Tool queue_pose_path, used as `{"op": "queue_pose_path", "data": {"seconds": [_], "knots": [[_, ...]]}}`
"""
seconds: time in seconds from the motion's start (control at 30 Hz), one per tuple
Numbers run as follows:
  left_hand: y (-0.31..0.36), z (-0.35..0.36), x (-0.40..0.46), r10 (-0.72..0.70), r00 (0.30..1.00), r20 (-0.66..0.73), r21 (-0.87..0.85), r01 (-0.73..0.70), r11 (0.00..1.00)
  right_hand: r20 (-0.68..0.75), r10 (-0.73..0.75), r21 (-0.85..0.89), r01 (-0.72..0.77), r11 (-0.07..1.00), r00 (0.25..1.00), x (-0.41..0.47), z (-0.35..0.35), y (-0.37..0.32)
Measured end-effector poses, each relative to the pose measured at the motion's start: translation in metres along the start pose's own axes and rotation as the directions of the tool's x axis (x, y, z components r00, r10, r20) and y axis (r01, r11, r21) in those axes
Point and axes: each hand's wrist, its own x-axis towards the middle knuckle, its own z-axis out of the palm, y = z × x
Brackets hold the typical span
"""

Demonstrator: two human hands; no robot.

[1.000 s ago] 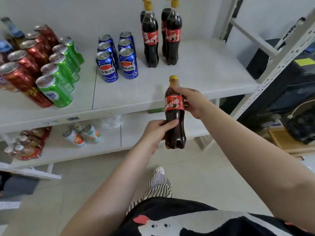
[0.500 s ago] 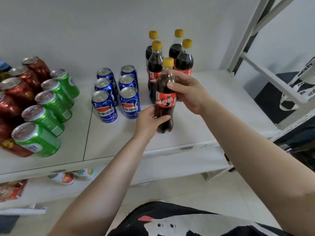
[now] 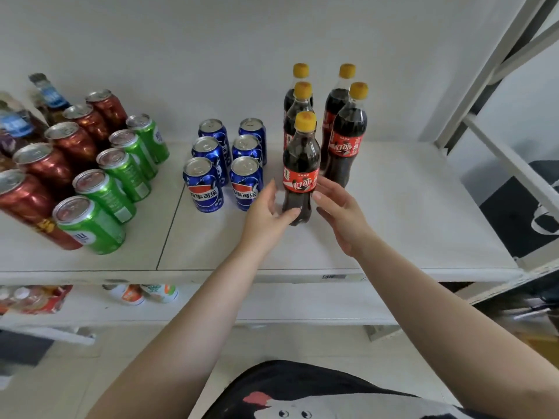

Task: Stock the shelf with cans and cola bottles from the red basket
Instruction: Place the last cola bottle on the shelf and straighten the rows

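Note:
A cola bottle (image 3: 301, 164) with a yellow cap and red label stands upright on the white shelf (image 3: 393, 225), at the front of a group of several matching bottles (image 3: 348, 137). My left hand (image 3: 266, 213) is at its lower left, fingers apart, with the thumb against the bottle's base. My right hand (image 3: 338, 213) is at its lower right, fingers spread, with a fingertip touching the edge of the label. Neither hand wraps around the bottle. The red basket is out of view.
Blue cans (image 3: 208, 164) stand in two rows just left of the bottles, then green cans (image 3: 121, 173) and red cans (image 3: 54, 164). The shelf's right part is bare up to the slanted metal upright (image 3: 490, 65). Small bottles (image 3: 142, 293) lie on the lower shelf.
Both hands carried the bottle up from below shelf level and set it down in front of the other bottles. Their grip has since loosened and the fingers have spread.

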Motion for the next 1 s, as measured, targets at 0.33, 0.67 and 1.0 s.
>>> {"op": "queue_pose_path", "data": {"seconds": [0.33,0.67,1.0], "knots": [[0.106,-0.028,0.049,-0.058,0.949,0.310,-0.177,0.117,0.977,-0.131,-0.071,-0.243,0.037,0.969,0.989,0.003,0.040,0.008],[0.093,-0.019,0.089,-0.084,0.895,0.437,-0.104,0.144,0.984,-0.140,-0.018,-0.407,-0.041,0.913,0.990,0.028,0.032,0.003],[0.087,-0.017,0.096,-0.065,0.895,0.441,-0.084,0.113,0.990,-0.125,0.014,-0.498,-0.074,0.864,0.992,0.041,0.035,-0.004]]}}
